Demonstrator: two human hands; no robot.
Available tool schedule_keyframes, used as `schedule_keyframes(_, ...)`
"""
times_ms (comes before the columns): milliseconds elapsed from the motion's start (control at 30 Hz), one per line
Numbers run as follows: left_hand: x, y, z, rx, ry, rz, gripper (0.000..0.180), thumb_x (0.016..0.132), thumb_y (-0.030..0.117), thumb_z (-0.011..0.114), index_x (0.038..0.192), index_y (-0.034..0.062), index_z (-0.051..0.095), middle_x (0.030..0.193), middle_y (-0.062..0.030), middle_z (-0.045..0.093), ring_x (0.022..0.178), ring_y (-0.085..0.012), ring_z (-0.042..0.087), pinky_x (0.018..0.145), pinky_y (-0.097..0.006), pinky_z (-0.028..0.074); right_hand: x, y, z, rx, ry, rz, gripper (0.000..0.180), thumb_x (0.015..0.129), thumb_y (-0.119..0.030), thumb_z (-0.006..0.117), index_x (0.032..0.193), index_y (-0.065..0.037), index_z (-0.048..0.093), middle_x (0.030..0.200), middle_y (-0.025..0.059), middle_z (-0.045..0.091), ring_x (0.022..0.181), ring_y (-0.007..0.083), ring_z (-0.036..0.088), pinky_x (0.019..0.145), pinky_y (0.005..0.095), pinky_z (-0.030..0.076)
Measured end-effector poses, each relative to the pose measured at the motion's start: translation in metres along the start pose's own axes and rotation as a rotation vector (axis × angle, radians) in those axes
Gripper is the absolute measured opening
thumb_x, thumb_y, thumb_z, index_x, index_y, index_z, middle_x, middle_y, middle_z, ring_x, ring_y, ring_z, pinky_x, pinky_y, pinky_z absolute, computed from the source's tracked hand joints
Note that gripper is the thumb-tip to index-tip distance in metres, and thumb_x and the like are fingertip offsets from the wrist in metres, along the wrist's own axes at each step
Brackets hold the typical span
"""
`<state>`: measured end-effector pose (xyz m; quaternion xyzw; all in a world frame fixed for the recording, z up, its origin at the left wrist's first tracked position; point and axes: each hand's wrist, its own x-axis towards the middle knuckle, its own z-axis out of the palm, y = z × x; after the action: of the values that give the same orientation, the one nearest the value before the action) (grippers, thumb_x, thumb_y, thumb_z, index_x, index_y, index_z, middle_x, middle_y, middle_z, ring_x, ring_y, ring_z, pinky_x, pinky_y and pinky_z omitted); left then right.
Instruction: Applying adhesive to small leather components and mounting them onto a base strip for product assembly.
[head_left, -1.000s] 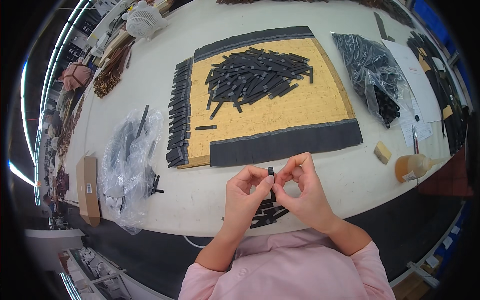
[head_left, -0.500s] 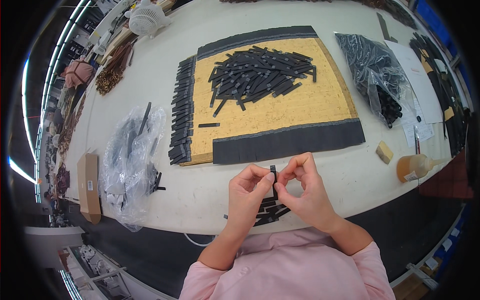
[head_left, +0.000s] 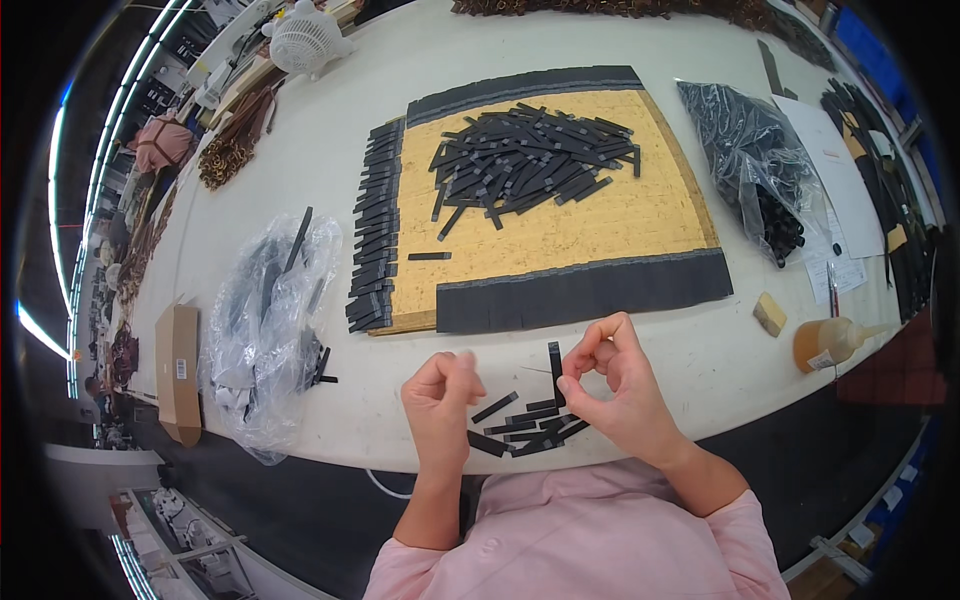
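My right hand (head_left: 618,385), closed in a pinch, holds a short black strip (head_left: 556,368) upright beside thumb and index finger. A thin pale line, too fine to name, sticks out from the strip toward the left. My left hand (head_left: 438,395) is apart from the strip, fingers curled and thumb pressed to them. Whatever it pinches, if anything, is hidden. Under and between the hands lie several loose black strips (head_left: 490,445) on the white table (head_left: 380,425). Beyond is a tan board (head_left: 480,245) bearing a big heap of black strips (head_left: 540,155).
Overlapping black strips (head_left: 375,235) line the board's left edge; a black band (head_left: 590,297) runs along its front. Clear plastic bags lie left (head_left: 265,340) and right (head_left: 750,160). A yellowish block (head_left: 769,314) and an amber liquid bottle (head_left: 825,343) stand right. A white fan (head_left: 305,42) is far left.
My left hand has let go of the strip and moved left and slightly down. The right hand keeps the strip, which now shows more fully. The loose strips beneath are uncovered.
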<state>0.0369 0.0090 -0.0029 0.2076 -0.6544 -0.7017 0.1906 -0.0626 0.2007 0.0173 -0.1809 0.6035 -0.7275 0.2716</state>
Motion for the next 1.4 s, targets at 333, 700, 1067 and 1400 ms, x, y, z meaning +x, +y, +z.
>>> schedule_keyframes(333,-0.005,0.013,0.032,-0.174,-0.191,-0.267,0.011,0.095,0.006,0.068,0.102,-0.0009,0.065,0.094,-0.0021,0.067,0.085,-0.0057,0.059,0.079,-0.022,0.048,0.002,0.005,0.012,-0.04,0.005,-0.028,0.035,0.086,0.005,0.066,0.107,-0.005,0.04,0.09,0.0046,0.059,0.085,0.012,0.06,0.083,0.0288,0.048)
schedule_keyframes(700,-0.004,0.01,0.04,-0.209,-0.146,-0.227,0.005,0.093,0.005,0.068,0.093,0.0025,0.063,0.089,-0.0005,0.066,0.082,-0.005,0.059,0.076,-0.021,0.047,0.004,0.006,0.02,-0.18,0.027,-0.095,0.035,0.084,0.006,0.067,0.104,-0.003,0.04,0.086,0.0079,0.06,0.08,0.0156,0.064,0.076,0.0307,0.052)
schedule_keyframes(1067,-0.006,0.006,0.043,-0.241,-0.091,-0.235,0.006,0.093,0.006,0.066,0.09,0.0052,0.061,0.085,0.001,0.064,0.08,-0.0048,0.056,0.075,-0.022,0.044,0.003,0.004,0.021,-0.16,0.011,-0.044,0.035,0.085,0.007,0.066,0.104,-0.006,0.04,0.089,0.0049,0.057,0.084,0.0126,0.061,0.08,0.0285,0.048)
schedule_keyframes(1400,-0.008,0.001,0.042,-0.287,-0.103,-0.222,0.006,0.097,0.005,0.064,0.092,0.0025,0.063,0.087,0.0009,0.064,0.083,-0.0039,0.056,0.077,-0.021,0.045,0.002,0.003,0.021,-0.151,0.0,0.02,0.038,0.084,0.01,0.066,0.105,-0.008,0.041,0.092,0.0021,0.055,0.088,0.01,0.058,0.085,0.0275,0.045)
